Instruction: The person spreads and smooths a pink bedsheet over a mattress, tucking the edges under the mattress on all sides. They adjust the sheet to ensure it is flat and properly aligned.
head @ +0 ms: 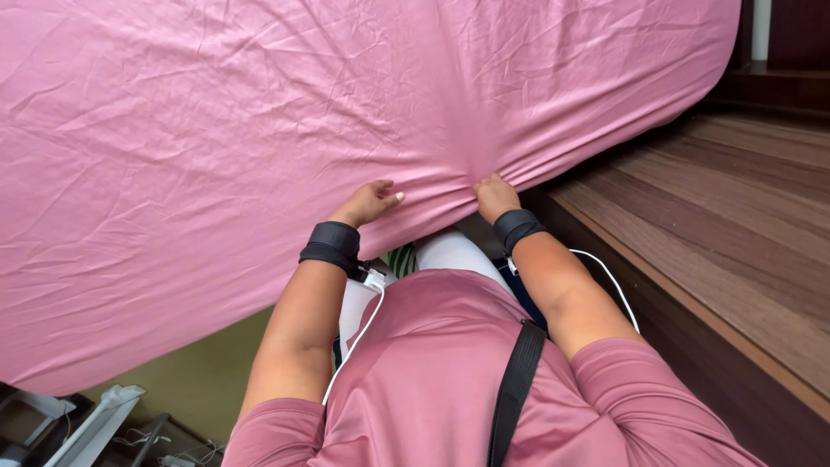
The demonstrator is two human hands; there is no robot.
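Two hands at the creased pink sheet (259,130): your left hand (370,203) rests flat, fingers apart; your right hand (494,195), at 3 o'clock, is clenched on bunched fabric.

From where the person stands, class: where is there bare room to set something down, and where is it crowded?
The pink sheet lies bare from the hands to the picture's upper-left edge. The wooden platform, right of the sheet's edge, is bare too. It is crowded where the left hand and right hand bunch fabric.
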